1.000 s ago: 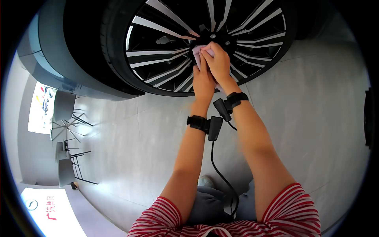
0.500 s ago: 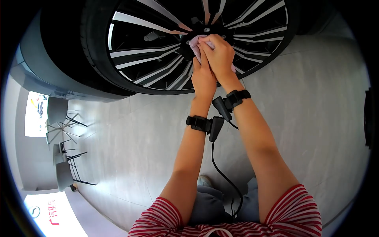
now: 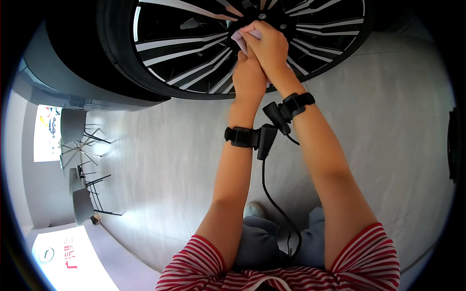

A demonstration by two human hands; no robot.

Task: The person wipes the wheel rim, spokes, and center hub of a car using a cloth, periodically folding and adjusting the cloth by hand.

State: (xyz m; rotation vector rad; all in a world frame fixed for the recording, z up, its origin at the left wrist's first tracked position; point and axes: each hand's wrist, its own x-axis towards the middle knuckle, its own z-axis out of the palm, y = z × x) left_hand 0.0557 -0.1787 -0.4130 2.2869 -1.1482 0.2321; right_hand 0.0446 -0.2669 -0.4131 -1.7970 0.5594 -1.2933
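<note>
A pale pink cloth (image 3: 241, 42) lies against the hub area of a black and silver car wheel (image 3: 194, 58). My right hand (image 3: 268, 47) pinches the cloth from above, close to the wheel nuts. Just to its left and lower, my left hand (image 3: 249, 77) holds the cloth too, its fingertips partly under my right hand. Both hands touch each other. Much of the cloth is hidden behind them. Each wrist wears a black strap with a small box and a cable.
The car's grey body panel (image 3: 63, 82) curves at the upper left. Grey chairs (image 3: 83, 203) and a thin-legged table stand on the left, near lit screens (image 3: 73, 257). Grey floor (image 3: 388, 121) lies below the wheel. A black cable (image 3: 272, 199) hangs between my arms.
The wheel and both hands appear higher in the view. Both hands keep the cloth near the hub, with only small shifts in their pose.
</note>
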